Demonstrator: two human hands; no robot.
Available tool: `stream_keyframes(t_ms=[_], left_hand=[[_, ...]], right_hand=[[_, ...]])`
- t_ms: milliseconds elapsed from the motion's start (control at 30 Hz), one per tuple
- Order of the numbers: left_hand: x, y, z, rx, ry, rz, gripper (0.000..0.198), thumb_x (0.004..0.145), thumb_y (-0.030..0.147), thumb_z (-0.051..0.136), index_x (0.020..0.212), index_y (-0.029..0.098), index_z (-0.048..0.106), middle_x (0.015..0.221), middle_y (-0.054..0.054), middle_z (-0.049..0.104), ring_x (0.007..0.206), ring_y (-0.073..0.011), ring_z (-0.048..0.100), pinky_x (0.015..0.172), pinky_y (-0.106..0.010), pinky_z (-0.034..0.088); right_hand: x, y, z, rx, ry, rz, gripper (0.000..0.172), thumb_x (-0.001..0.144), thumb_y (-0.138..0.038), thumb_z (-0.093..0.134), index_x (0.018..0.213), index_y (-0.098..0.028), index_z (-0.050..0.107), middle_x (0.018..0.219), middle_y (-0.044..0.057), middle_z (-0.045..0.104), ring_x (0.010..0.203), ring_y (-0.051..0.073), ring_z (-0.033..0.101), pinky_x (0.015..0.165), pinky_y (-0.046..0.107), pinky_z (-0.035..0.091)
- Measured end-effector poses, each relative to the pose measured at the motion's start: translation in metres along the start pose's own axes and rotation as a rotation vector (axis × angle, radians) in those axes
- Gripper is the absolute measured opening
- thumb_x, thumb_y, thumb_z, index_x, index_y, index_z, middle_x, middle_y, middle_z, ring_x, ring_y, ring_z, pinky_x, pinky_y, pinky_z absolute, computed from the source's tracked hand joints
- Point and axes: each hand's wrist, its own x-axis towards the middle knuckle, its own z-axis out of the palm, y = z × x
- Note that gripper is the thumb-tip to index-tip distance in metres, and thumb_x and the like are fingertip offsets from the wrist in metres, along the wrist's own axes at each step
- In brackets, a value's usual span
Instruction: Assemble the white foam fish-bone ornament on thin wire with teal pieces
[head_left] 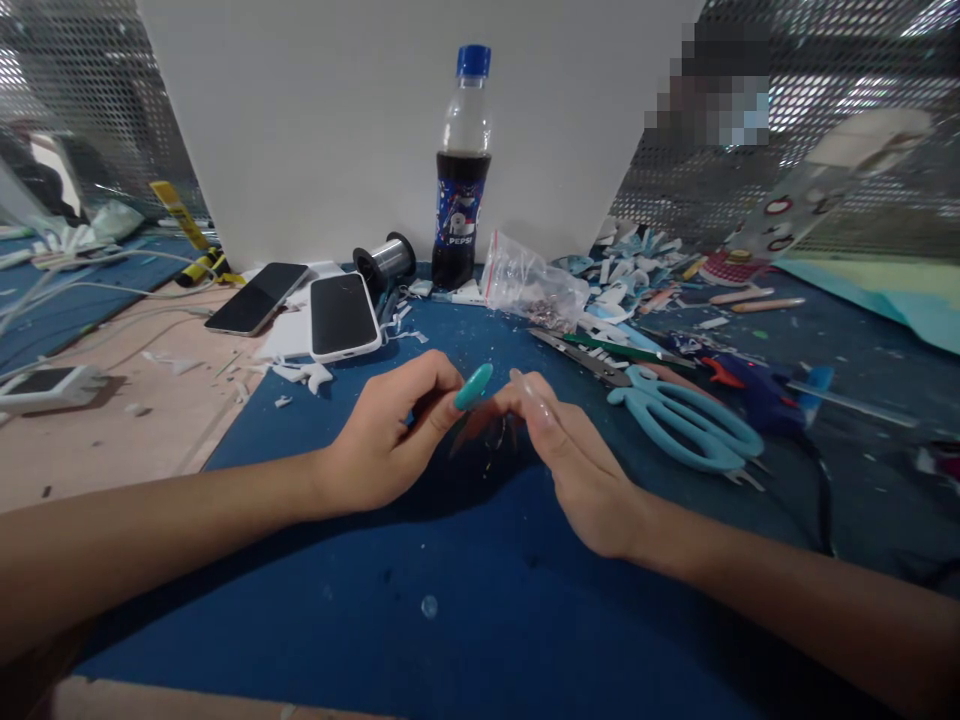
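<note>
My left hand [397, 430] is raised over the blue work surface [480, 640], its fingers curled and its thumb, with a long teal nail, pressed towards them. Facing it, my right hand [577, 450] has its fingers bent and its thumb, with a glossy pale nail, laid close along them. The fingertips of both hands come close together and are partly smeared by motion. Small thin glinting bits [491, 445] show in the gap between the hands, too fine to name. What each hand pinches is hidden.
Behind the hands stand a Pepsi bottle [459, 190], a wire spool [385, 262] and a zip bag [532, 280]. Two phones [345, 315] lie at left. On the right are blue-handled scissors [686, 420], a glue gun [757, 390] and white scraps [637, 260].
</note>
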Motion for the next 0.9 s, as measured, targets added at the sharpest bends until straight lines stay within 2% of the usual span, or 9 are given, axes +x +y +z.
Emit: stream_keyframes(t_ms=[100, 233, 400, 467, 567, 667, 767, 833, 900], left_hand=[[0.001, -0.001, 0.001, 0.003, 0.043, -0.082, 0.017, 0.090, 0.021, 0.044, 0.073, 0.020, 0.042, 0.062, 0.004, 0.042, 0.053, -0.0092, 0.033, 0.051, -0.024, 0.027], [0.005, -0.004, 0.001, 0.001, 0.011, -0.159, 0.020, 0.090, 0.025, 0.044, 0.070, 0.020, 0.042, 0.061, 0.004, 0.041, 0.054, -0.0095, 0.034, 0.051, -0.024, 0.027], [0.007, -0.007, 0.002, 0.000, -0.002, -0.110, 0.021, 0.090, 0.028, 0.043, 0.071, 0.019, 0.042, 0.062, 0.004, 0.042, 0.056, -0.0092, 0.036, 0.053, -0.022, 0.031], [0.006, -0.008, 0.003, 0.013, 0.003, -0.077, 0.021, 0.090, 0.027, 0.043, 0.071, 0.019, 0.041, 0.061, 0.004, 0.040, 0.055, -0.0086, 0.035, 0.051, -0.022, 0.031], [0.005, -0.008, 0.001, 0.067, 0.011, -0.071, 0.020, 0.092, 0.025, 0.040, 0.073, 0.019, 0.040, 0.061, 0.004, 0.039, 0.053, -0.0080, 0.035, 0.049, -0.020, 0.031], [0.008, -0.012, -0.007, 0.256, -0.002, 0.031, 0.015, 0.093, 0.022, 0.035, 0.079, 0.018, 0.041, 0.065, 0.003, 0.042, 0.056, -0.0089, 0.038, 0.052, -0.021, 0.034], [0.016, -0.020, -0.016, 0.621, 0.004, 0.157, 0.014, 0.091, 0.019, 0.034, 0.080, 0.017, 0.042, 0.073, -0.002, 0.049, 0.064, -0.0127, 0.043, 0.059, -0.026, 0.037], [0.021, -0.026, -0.019, 0.857, -0.039, 0.123, 0.017, 0.091, 0.019, 0.032, 0.080, 0.016, 0.044, 0.074, -0.005, 0.052, 0.070, -0.0159, 0.047, 0.063, -0.029, 0.038], [0.024, -0.029, -0.020, 1.004, -0.162, 0.052, 0.019, 0.092, 0.022, 0.033, 0.080, 0.015, 0.047, 0.074, -0.006, 0.054, 0.072, -0.0183, 0.050, 0.065, -0.031, 0.038]], right_hand=[[0.003, 0.000, 0.000, 0.043, -0.097, 0.020, 0.044, 0.096, -0.038, 0.030, 0.075, -0.021, 0.064, 0.074, 0.002, 0.060, 0.079, 0.015, 0.054, 0.075, 0.032, 0.042], [0.007, 0.004, 0.002, 0.224, -0.141, 0.104, 0.029, 0.090, -0.037, 0.049, 0.074, -0.018, 0.064, 0.071, 0.002, 0.061, 0.071, 0.013, 0.057, 0.068, 0.028, 0.046], [0.007, 0.004, 0.003, 0.445, -0.163, 0.231, 0.022, 0.084, -0.033, 0.058, 0.073, -0.014, 0.060, 0.069, 0.002, 0.061, 0.062, 0.011, 0.060, 0.062, 0.025, 0.048], [0.007, 0.002, 0.004, 0.489, -0.177, 0.268, 0.024, 0.084, -0.034, 0.057, 0.071, -0.014, 0.057, 0.057, -0.002, 0.055, 0.048, 0.007, 0.053, 0.050, 0.021, 0.042], [0.007, -0.002, 0.004, 0.483, -0.129, 0.321, 0.029, 0.085, -0.038, 0.054, 0.066, -0.015, 0.053, 0.044, -0.009, 0.038, 0.035, 0.003, 0.032, 0.036, 0.018, 0.024], [0.008, -0.001, 0.005, 0.458, -0.040, 0.352, 0.033, 0.088, -0.038, 0.050, 0.064, -0.015, 0.052, 0.042, -0.009, 0.033, 0.036, 0.003, 0.026, 0.036, 0.019, 0.019], [0.010, 0.003, 0.005, 0.460, 0.022, 0.355, 0.034, 0.090, -0.035, 0.047, 0.062, -0.015, 0.051, 0.041, -0.009, 0.033, 0.035, 0.003, 0.026, 0.036, 0.019, 0.019], [0.010, 0.005, 0.004, 0.461, 0.017, 0.355, 0.034, 0.090, -0.033, 0.046, 0.062, -0.015, 0.052, 0.042, -0.008, 0.033, 0.035, 0.003, 0.025, 0.036, 0.019, 0.020], [0.010, 0.006, 0.003, 0.456, -0.006, 0.359, 0.034, 0.090, -0.032, 0.046, 0.062, -0.015, 0.053, 0.042, -0.008, 0.032, 0.035, 0.003, 0.025, 0.036, 0.019, 0.020]])
